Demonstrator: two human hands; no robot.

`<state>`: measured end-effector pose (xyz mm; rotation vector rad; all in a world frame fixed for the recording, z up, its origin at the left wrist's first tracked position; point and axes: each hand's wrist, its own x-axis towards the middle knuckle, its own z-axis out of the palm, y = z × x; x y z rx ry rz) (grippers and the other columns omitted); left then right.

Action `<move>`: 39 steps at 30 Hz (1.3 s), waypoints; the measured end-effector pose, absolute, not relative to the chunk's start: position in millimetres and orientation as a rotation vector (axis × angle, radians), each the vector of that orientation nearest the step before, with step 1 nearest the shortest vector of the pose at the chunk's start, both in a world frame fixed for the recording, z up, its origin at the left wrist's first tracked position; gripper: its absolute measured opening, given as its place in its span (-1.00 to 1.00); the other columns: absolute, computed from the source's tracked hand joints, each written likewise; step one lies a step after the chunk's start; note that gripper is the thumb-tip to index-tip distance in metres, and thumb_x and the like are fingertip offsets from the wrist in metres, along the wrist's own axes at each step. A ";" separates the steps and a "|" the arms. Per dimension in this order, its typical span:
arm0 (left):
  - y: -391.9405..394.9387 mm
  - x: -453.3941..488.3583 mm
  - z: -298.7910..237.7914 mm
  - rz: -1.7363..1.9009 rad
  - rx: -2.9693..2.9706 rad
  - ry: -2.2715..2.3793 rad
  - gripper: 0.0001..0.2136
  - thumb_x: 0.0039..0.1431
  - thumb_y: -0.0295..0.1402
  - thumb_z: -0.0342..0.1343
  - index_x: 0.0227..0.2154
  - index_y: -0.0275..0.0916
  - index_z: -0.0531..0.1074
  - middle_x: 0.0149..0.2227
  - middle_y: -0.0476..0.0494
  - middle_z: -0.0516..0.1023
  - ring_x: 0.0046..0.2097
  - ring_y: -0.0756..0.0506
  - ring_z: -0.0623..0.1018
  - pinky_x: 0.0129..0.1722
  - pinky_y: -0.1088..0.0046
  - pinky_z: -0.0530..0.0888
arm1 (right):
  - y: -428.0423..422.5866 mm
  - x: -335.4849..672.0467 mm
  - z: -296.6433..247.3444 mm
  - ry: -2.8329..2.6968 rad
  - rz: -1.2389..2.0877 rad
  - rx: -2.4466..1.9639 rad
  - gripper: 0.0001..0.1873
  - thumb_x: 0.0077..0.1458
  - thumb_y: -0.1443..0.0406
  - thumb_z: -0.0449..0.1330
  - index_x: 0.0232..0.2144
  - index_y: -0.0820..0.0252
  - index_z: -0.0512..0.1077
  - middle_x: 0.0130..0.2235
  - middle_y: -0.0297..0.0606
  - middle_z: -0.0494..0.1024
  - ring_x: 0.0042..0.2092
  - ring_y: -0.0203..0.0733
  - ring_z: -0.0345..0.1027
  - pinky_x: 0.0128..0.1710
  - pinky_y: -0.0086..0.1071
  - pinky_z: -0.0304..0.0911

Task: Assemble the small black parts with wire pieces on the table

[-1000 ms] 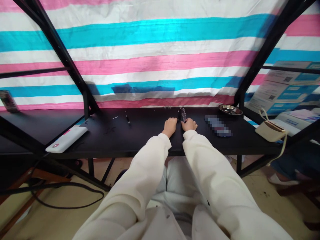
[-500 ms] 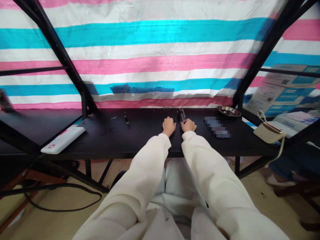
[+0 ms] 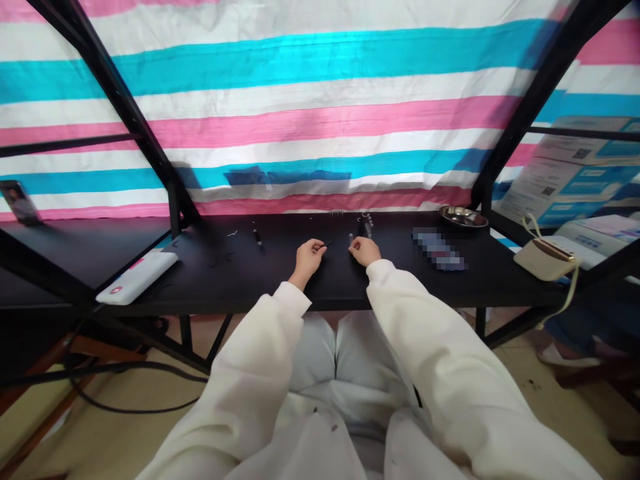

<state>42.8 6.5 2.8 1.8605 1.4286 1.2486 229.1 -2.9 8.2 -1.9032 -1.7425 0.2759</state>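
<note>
My left hand [image 3: 311,256] is closed in a pinch above the black table, with a short, thin dark strip [image 3: 329,244] sticking out of its fingertips. My right hand [image 3: 365,250] pinches a small grey cylindrical piece [image 3: 351,237], held upright. The two hands are apart, with a short gap between them. Just behind the right hand stands a cluster of similar small grey pieces [image 3: 368,224], partly hidden by the hand. A row of tiny pieces [image 3: 336,213] lies at the table's back edge.
On the black table [image 3: 270,287] lie a dark pen-like stick [image 3: 257,237], thin dark strips [image 3: 220,260], a white box-like case [image 3: 137,279], a blurred-out bluish item [image 3: 440,250] and a metal dish [image 3: 463,217]. A beige bag [image 3: 544,259] hangs at the right. Black frame posts flank me.
My left hand has moved left and now pinches a thin dark strip. My right hand has shifted slightly left, away from the cluster, with a grey piece in its fingertips. The view has shifted slightly.
</note>
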 end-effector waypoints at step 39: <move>-16.6 39.4 11.0 1.335 2.234 1.120 -0.76 0.20 -0.36 -0.04 -0.19 -0.23 0.50 -0.24 -0.14 0.52 -0.23 0.00 0.47 -0.19 0.48 0.39 | -25.0 190.6 12.5 -2.220 -0.364 -1.733 -0.78 0.17 0.38 -0.06 -0.22 0.33 0.35 -0.21 0.01 0.47 -0.17 -0.02 0.26 -0.22 -0.26 -0.03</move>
